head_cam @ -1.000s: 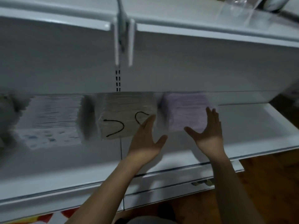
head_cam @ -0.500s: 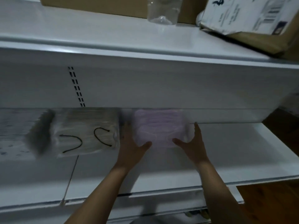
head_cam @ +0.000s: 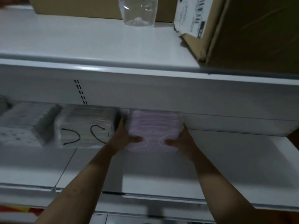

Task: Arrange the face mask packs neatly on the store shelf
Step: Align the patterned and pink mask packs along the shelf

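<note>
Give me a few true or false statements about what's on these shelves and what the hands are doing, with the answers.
1. Both the left hand and the right hand hold the lilac mask pack. True.
2. The lilac mask pack sits to the left of the pack with black ear loops. False: it sits to that pack's right.
3. A clear plastic container stands on the upper shelf. True.
4. The labelled cardboard box stands on the same shelf as the mask packs. False: it stands on the upper shelf, above them.
</note>
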Motion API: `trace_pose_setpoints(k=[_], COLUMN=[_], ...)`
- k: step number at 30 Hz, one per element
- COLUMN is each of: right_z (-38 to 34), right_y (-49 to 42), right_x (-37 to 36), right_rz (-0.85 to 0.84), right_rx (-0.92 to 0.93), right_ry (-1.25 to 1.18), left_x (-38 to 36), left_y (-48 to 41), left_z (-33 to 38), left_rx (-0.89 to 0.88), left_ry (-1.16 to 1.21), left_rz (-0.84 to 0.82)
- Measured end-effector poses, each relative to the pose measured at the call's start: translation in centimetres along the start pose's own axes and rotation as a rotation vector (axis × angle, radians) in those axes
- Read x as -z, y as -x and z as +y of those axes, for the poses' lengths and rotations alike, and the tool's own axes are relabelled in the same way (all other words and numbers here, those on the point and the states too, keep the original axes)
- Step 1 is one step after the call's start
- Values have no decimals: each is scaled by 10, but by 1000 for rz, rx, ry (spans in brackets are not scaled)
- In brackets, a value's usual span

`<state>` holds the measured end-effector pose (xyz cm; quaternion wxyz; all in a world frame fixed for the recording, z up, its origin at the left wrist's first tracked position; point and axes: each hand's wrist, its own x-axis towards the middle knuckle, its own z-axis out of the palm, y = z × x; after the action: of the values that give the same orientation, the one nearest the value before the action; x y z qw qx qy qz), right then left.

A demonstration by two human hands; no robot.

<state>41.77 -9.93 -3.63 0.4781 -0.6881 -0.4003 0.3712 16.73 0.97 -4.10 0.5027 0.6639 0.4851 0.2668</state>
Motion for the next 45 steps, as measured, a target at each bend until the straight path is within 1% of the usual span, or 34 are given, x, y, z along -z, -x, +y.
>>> trace_pose_setpoints(k=[2, 4, 6, 9, 14, 16, 20, 22, 26, 32, 35, 36, 39, 42, 45], right_z=[0, -2, -4, -4, -3, -5, -2, 4, 16, 17, 17, 15, 23, 27, 19], right_y=[-5, -9, -11, -9, -10, -8, -1, 4, 10, 5, 3, 3, 3, 2, 0], right_x=[1, 2, 2, 1, -1, -1, 0, 2, 2, 2, 2, 1, -1, -4, -11], right_rz=[7, 14, 17, 33, 21, 18, 42, 75, 64, 66, 84, 85, 84, 111, 119], right_rx=[9, 24, 31, 9, -5, 6, 72, 99, 83, 76, 82, 52, 33, 2, 41], right_ry=[2, 26, 38, 23, -22, -22, -62, -14, 78, 17, -35, -57, -14, 5, 19], left_x=[2, 4, 4, -1, -5, -6, -10, -12, -17, -14, -13, -14, -23, -28, -28], left_y=[-7, -7, -7, -8, -6, -6, -1, 4, 7, 0, 2, 3, 7, 10, 14], left_z=[-2, 4, 10, 15, 14, 10, 0, -6, -12, -8, -5, -3, -3, 1, 5], left_rx=[-50, -146, -221, -277, -335, -337, -264, -258, -283, -233, -183, -190, -261, -276, -306], left_ry=[-14, -66, -64, -47, -63, -45, 49, 59, 4, 70, 147, 150, -9, -16, -4], left_rz=[-71, -133, -162, -158, -92, -72, 1, 29, -7, -24, 20, 18, 44, 88, 127])
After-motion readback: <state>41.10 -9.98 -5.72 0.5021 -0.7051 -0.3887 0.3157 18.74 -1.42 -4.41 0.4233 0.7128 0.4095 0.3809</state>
